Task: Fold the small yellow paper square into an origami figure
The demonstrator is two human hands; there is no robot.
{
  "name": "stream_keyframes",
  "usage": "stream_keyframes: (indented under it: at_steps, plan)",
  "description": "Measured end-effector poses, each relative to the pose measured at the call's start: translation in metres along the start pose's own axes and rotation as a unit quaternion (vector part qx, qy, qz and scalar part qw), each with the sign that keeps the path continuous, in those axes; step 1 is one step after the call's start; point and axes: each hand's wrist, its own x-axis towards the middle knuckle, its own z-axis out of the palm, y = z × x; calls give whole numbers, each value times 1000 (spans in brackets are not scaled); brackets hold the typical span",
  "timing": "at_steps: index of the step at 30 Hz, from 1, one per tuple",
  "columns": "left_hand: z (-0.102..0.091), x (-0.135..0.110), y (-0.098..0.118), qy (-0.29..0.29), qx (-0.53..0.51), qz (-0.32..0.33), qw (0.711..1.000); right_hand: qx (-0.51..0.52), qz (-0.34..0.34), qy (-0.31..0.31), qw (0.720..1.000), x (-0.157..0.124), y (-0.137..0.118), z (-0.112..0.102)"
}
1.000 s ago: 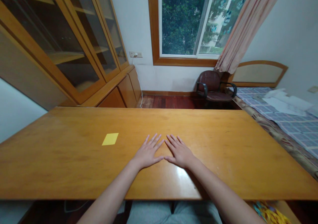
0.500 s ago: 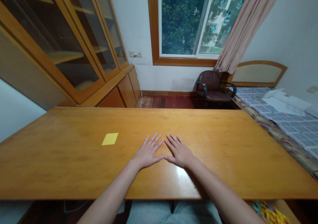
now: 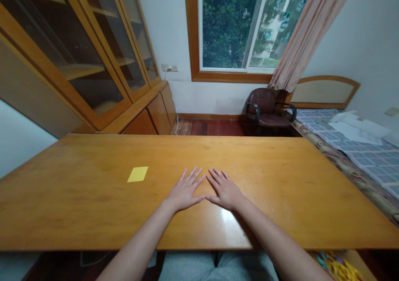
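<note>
My left hand [image 3: 186,191] lies flat on the wooden table [image 3: 102,214], palm down with the fingers spread. Beside it my right hand [image 3: 225,190] rests the same way, also open. Both thumbs point inward and their tips nearly meet; from this view I cannot tell if they touch. Neither hand holds anything. To the left of my left hand, a yellow square of paper [image 3: 137,174] lies flat on the tabletop, apart from the fingers.
A glass-doored cabinet [image 3: 102,56] stands at the left. Beyond the table are a brown armchair [image 3: 264,108] and a window with a pink curtain [image 3: 314,31]. A bed [image 3: 352,135] is on the right. Yellow and coloured items [image 3: 338,266] sit below the table's near right edge.
</note>
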Motion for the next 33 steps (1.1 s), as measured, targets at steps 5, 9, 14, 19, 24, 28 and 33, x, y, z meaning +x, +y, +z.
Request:
stream_keyframes:
  at_steps: [5, 9, 14, 19, 24, 28, 33]
  plan:
    - [2, 0, -1, 3, 1, 0, 1000, -1, 0, -1, 1000, 0, -1, 0]
    - [3, 0, -1, 2, 4, 0, 1000, -3, 2, -5, 1000, 0, -1, -1]
    - [1, 0, 0, -3, 4, -2, 1000, -3, 2, -3, 1000, 0, 0, 1]
    - [0, 0, 1, 1, 3, -2, 1000, -5, 1, 1, 1000, -1, 1, 3]
    - [1, 1, 0, -2, 3, -3, 1000, -3, -2, 4, 1000, 0, 3, 5]
    - [1, 1, 1, -3, 4, -6, 1000, -3, -1, 7, 1000, 0, 3, 5]
    - [0, 1, 1, 5, 3, 1, 1000, -2, 0, 4, 1000, 0, 1, 1]
